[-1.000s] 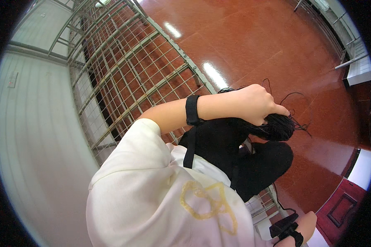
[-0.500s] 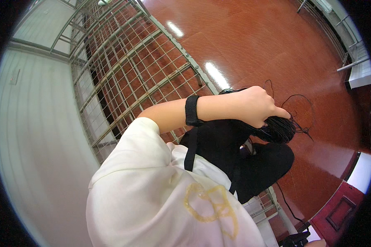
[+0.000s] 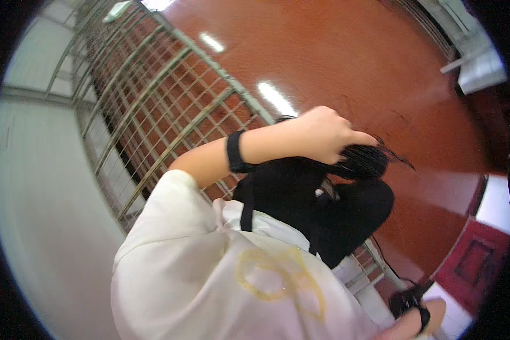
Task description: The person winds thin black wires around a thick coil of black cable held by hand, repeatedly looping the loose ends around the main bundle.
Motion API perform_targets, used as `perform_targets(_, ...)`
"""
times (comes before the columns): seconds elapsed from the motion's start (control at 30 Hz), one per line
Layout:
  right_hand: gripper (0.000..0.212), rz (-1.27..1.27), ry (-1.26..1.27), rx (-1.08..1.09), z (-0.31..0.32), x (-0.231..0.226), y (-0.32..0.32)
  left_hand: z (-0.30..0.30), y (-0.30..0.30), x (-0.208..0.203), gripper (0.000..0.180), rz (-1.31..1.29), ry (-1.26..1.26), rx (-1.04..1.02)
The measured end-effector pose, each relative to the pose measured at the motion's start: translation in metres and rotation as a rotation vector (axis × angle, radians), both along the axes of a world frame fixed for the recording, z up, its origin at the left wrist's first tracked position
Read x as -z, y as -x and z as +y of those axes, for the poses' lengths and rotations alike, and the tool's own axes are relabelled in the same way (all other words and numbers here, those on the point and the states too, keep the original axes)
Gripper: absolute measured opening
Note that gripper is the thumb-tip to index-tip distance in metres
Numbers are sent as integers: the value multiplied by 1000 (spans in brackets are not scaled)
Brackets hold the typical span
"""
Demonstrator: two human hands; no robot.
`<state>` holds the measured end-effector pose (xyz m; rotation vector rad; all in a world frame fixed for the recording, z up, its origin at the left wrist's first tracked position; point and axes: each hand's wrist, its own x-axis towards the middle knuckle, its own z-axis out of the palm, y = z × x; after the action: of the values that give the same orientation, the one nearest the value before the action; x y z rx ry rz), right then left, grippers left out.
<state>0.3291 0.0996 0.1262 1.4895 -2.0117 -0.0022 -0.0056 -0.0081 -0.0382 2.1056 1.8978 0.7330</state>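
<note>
My left hand (image 3: 326,136) reaches across in front of me, with a black band on its wrist. Its fingers are closed round a bundle of thin black braids (image 3: 365,161), whose loose ends stick out past the knuckles to the right. Below it are my black-clad legs (image 3: 351,221). At the lower right my right hand (image 3: 435,315), also with a black wristband, is next to a dark object (image 3: 405,300) with a thin black cable running up from it. Blur hides that hand's fingers, and I cannot tell whether it holds the object.
A metal bed frame with wire mesh (image 3: 170,102) runs along the left, beside a pale wall (image 3: 45,187). Shiny red-brown floor (image 3: 323,51) lies beyond. Another pale frame (image 3: 464,59) stands at the far right, and a dark red panel (image 3: 476,260) at the lower right.
The view has shifted, so the bed frame and my left hand appear farther left. My right hand has come up farther into sight at the lower right. My left hand still grips the braids.
</note>
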Motion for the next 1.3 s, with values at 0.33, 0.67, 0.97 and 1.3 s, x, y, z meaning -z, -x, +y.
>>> perform_targets(0.33, 26, 36, 508, 1197, 32, 157, 112, 1, -5, -11, 58, 42, -16, -48)
perform_targets(0.67, 22, -511, 338, 1209, 96, 138, 142, 5, -21, -19, 60, 61, 123, -69)
perform_targets(0.97, 11, -1309, -242, 1259, 103, 120, 194, 3, -27, -15, 67, 86, 67, -11)
perform_targets(1.3, 9, -1278, -323, 1263, 95, 99, 182, 7, -33, -20, 67, 105, 93, -25)
